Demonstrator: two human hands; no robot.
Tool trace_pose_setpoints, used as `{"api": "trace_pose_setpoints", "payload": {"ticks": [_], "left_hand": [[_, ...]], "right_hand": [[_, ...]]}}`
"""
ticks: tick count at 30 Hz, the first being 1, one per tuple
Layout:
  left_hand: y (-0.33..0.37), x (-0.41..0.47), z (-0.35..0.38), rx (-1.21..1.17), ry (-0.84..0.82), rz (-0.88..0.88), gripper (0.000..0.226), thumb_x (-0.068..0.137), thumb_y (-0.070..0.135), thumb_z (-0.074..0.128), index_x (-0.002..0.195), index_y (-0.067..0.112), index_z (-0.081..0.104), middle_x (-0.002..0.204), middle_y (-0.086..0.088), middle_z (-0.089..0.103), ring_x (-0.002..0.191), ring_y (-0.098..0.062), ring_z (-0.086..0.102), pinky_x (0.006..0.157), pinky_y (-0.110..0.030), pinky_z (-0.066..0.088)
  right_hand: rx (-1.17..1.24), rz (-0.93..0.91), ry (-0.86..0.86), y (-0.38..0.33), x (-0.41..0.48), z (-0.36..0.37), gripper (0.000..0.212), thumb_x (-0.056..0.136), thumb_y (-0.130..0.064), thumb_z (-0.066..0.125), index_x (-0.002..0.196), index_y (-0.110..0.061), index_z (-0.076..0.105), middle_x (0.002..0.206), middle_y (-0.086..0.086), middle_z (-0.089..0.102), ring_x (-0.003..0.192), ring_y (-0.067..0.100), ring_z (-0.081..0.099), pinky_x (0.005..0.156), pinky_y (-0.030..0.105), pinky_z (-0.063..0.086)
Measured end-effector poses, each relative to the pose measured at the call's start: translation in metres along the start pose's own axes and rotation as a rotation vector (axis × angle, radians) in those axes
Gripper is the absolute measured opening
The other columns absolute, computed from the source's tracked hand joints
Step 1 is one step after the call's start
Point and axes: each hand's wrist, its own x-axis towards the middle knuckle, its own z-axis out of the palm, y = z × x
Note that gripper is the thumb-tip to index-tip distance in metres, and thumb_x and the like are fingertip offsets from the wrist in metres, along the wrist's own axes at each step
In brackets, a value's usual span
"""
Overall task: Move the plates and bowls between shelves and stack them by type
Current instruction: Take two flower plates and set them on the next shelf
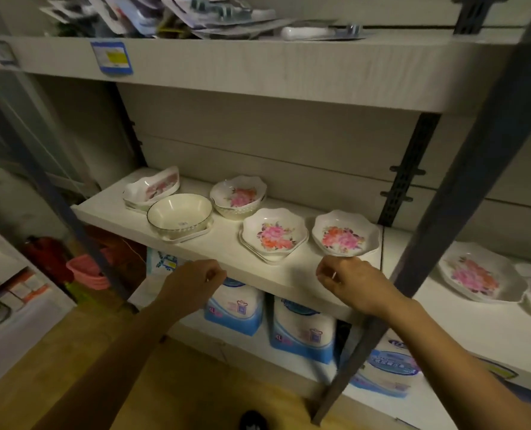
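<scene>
On the middle shelf (214, 243) stand several dishes. A plain cream bowl (179, 214) with a dark rim sits on a tray at the left. Behind it lies a boat-shaped floral dish (154, 188). A floral bowl (238, 196) rests on a stack at the back. Two small stacks of floral plates, one (274, 234) in the middle and one (344, 234) to its right, sit near the front edge. My left hand (192, 282) and my right hand (348, 280) hover just in front of the shelf edge, fingers curled, holding nothing.
More floral plates (478, 276) lie on the neighbouring shelf at the right. A dark slanted upright (438, 218) crosses in front at the right. Blue and white packs (236, 308) fill the shelf below. Packaged goods (164, 17) sit on the top shelf. Boxes and a pink basket (85, 271) stand at the left.
</scene>
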Motion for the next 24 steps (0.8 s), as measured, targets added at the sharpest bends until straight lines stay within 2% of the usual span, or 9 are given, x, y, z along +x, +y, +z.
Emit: {"api": "trace_pose_setpoints", "payload": {"ticks": [3,5,8,11,13,16,20,22,24], "left_hand": [[-0.014,0.033,-0.011,-0.006,-0.019,0.041,0.025,0.093,0.027,0.047,0.069,0.021,0.052,0.086,-0.011,0.069,0.086,-0.023,0.065,0.083,-0.039,0.054],[-0.023,0.055,-0.019,0.001,-0.021,0.058,0.027,0.092,0.028,0.048,0.065,0.025,0.049,0.081,-0.01,0.068,0.081,-0.022,0.064,0.081,-0.039,0.054],[-0.036,0.087,-0.026,0.01,-0.006,0.088,0.025,0.091,0.028,0.05,0.069,0.019,0.054,0.078,-0.011,0.069,0.076,-0.024,0.064,0.074,-0.035,0.052],[-0.044,0.114,-0.031,-0.005,0.012,0.106,0.026,0.091,0.027,0.051,0.079,0.007,0.062,0.079,-0.013,0.069,0.074,-0.026,0.064,0.064,-0.026,0.044],[-0.049,0.127,-0.034,-0.008,0.015,0.131,0.027,0.091,0.027,0.051,0.083,0.005,0.064,0.079,-0.013,0.07,0.075,-0.027,0.064,0.065,-0.029,0.045],[-0.058,0.145,-0.039,0.003,-0.009,0.147,0.028,0.091,0.028,0.051,0.081,0.006,0.063,0.076,-0.012,0.069,0.073,-0.027,0.063,0.066,-0.032,0.047],[-0.067,0.17,-0.048,-0.006,-0.006,0.163,0.026,0.09,0.028,0.051,0.069,0.014,0.056,0.061,-0.003,0.055,0.062,-0.022,0.051,0.057,-0.025,0.035],[-0.071,0.182,-0.051,-0.03,0.003,0.162,0.025,0.09,0.027,0.052,0.068,0.014,0.056,0.061,-0.004,0.057,0.063,-0.023,0.053,0.06,-0.028,0.038],[-0.076,0.194,-0.055,-0.049,0.008,0.167,0.025,0.089,0.026,0.052,0.073,0.01,0.06,0.068,-0.008,0.064,0.068,-0.026,0.058,0.065,-0.034,0.045]], "right_hand": [[0.003,0.085,0.03,0.003,0.037,0.01,0.026,0.093,-0.034,0.043,0.107,-0.019,0.059,0.11,0.005,0.065,0.095,0.025,0.061,0.08,0.037,0.052],[0.0,0.16,0.047,0.006,0.062,0.018,0.029,0.095,-0.035,0.04,0.101,-0.016,0.061,0.104,0.008,0.066,0.09,0.025,0.061,0.079,0.037,0.052],[0.036,0.256,0.038,0.007,0.096,0.031,0.038,0.096,-0.039,0.033,0.096,-0.014,0.062,0.099,0.011,0.067,0.087,0.025,0.062,0.079,0.038,0.052],[0.039,0.346,0.017,0.005,0.123,0.042,0.049,0.096,-0.047,0.027,0.108,-0.013,0.06,0.106,0.013,0.067,0.094,0.029,0.062,0.083,0.039,0.051],[0.028,0.429,-0.012,0.002,0.135,0.049,0.053,0.095,-0.05,0.026,0.112,-0.01,0.058,0.109,0.015,0.065,0.099,0.031,0.062,0.085,0.039,0.049],[0.063,0.542,-0.042,-0.005,0.148,0.059,0.052,0.094,-0.051,0.029,0.11,-0.011,0.057,0.106,0.012,0.067,0.096,0.027,0.064,0.087,0.039,0.052],[0.085,0.659,0.008,-0.006,0.161,0.064,0.045,0.095,-0.046,0.033,0.108,-0.011,0.058,0.099,0.01,0.066,0.091,0.025,0.063,0.087,0.039,0.053],[0.14,0.711,0.026,-0.007,0.166,0.068,0.04,0.095,-0.041,0.036,0.106,-0.01,0.058,0.094,0.008,0.063,0.087,0.023,0.061,0.086,0.039,0.053],[0.145,0.753,0.039,-0.01,0.168,0.067,0.038,0.095,-0.037,0.036,0.105,-0.009,0.058,0.097,0.01,0.064,0.091,0.025,0.062,0.086,0.038,0.053]]}}
